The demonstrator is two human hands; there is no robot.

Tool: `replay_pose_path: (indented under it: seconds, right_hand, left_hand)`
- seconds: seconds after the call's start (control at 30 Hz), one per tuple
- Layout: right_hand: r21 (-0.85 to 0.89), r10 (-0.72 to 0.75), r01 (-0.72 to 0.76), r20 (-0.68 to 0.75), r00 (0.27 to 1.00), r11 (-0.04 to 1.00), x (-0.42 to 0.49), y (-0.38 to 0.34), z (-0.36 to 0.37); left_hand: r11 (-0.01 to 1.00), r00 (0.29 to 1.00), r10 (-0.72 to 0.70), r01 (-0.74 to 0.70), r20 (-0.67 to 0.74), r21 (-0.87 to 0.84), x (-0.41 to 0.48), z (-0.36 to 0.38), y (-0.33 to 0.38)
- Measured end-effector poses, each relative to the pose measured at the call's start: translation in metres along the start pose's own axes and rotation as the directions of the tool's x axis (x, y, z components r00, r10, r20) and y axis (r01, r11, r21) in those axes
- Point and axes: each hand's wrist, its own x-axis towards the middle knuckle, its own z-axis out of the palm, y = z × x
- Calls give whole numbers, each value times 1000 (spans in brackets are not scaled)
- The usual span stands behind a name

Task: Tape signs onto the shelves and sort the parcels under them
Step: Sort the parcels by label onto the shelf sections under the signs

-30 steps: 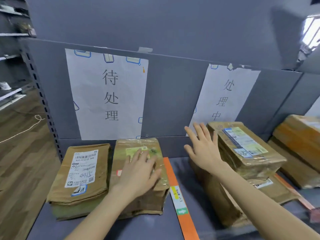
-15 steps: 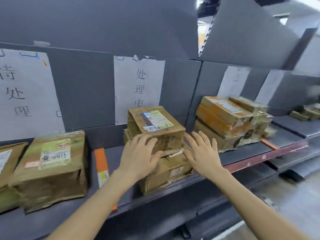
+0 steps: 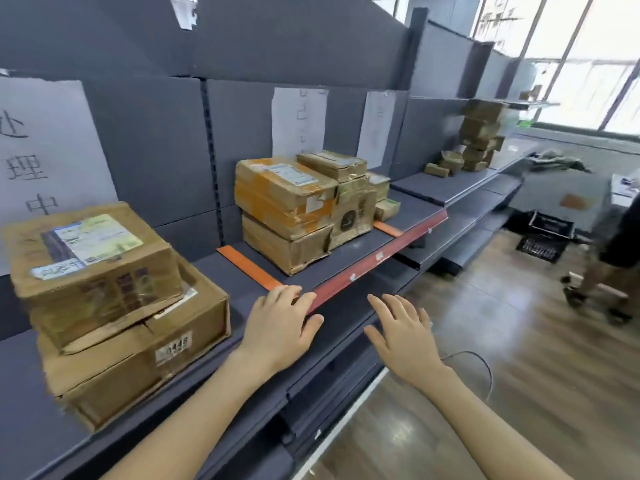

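My left hand [image 3: 278, 325] hovers open over the front edge of the grey shelf [image 3: 349, 271], near an orange divider strip [image 3: 249, 266]. My right hand [image 3: 403, 336] is open too, out past the shelf edge, holding nothing. At the left, two stacked cardboard parcels [image 3: 104, 292] sit under a white paper sign [image 3: 45, 150] with black characters. Further along, a pile of several parcels [image 3: 304, 206] stands under a second sign [image 3: 298, 121]. A third sign [image 3: 375, 128] hangs on the back panel to its right.
More parcels are stacked [image 3: 479, 136] on the far shelf near the window. A person [image 3: 620, 254] stands at the right on the wooden floor, beside a dark crate [image 3: 543, 237]. A red price rail [image 3: 381, 258] runs along the shelf front. A cable loop [image 3: 485, 372] lies on the floor.
My view has swung right along the shelves. Both hands have left the two-parcel stack and now hang open in front of the shelf edge, closer to the bigger pile.
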Motion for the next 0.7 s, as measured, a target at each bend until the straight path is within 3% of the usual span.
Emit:
replay_pose_path:
  seconds: [0.33,0.57,0.7]
  right_hand:
    - [-21,149,-148,20,989,989,74,102,36]
    - [-32,239,-237,119,964,971,153,158,54]
    - [5,295,-296,87,952,955,164,191,70]
  left_hand:
    - [988,982,152,-149,113,-31,138,78,28]
    - [969,966,244,-239,89,-56,250,114,34]
    - [952,934,304,-292,188,-88,292,145,53]
